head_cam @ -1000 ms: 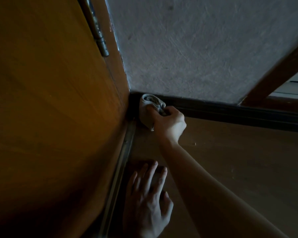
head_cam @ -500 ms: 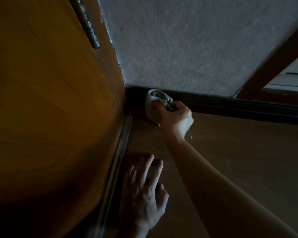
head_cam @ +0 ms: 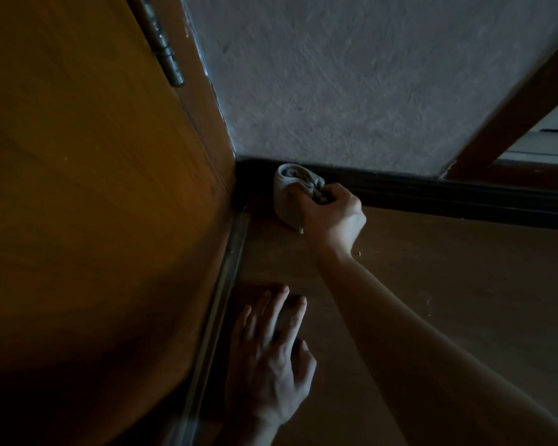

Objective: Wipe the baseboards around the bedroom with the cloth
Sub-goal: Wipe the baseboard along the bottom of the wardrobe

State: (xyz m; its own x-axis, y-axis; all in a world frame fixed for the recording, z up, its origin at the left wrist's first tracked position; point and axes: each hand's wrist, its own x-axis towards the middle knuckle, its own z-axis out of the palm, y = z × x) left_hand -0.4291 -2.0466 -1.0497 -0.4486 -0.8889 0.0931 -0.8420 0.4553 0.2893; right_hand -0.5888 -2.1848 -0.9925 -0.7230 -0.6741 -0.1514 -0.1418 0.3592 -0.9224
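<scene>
Where baseboard (head_cam: pixel 432 196) meets door (head_cam: pixel 94 188): cloth (head_cam: pixel 287 194) gripped by right hand (head_cam: pixel 334 217).
Left hand (head_cam: pixel 271 358): flat on floor (head_cam: pixel 448 300), 6 o'clock, bracing.
Stroke: press firmly, sweep toward 3 o'clock.

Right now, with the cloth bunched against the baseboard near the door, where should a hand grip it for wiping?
Grip the cloth at its gathered folds on the right end, coming in from the right and the floor side, as the right hand does. The wad sits against the baseboard, so its back is shut off, and the door closes off the left.
</scene>
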